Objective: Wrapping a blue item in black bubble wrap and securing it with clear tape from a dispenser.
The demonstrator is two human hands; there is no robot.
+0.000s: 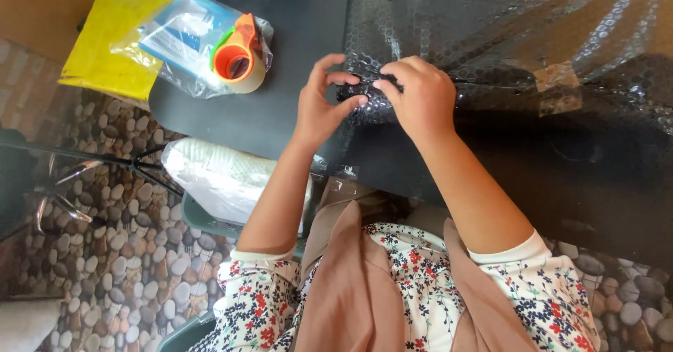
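On the dark table (280,113), your left hand (322,106) and right hand (417,96) both pinch the edge of the black bubble-wrap sheet (491,36); an orange tape dispenser (238,57) lies nearby.

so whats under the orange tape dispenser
The orange tape dispenser rests on a clear plastic bag holding something blue and white, over a yellow sheet. What lies beneath the sheet is covered.

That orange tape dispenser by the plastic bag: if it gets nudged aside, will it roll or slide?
The tape dispenser probably slides rather than rolls: it seems to lie with the roll's open core facing up. It partly rests on a crinkly clear plastic bag, so it may drag the bag along or skid. It looks light, mostly plastic frame and tape.
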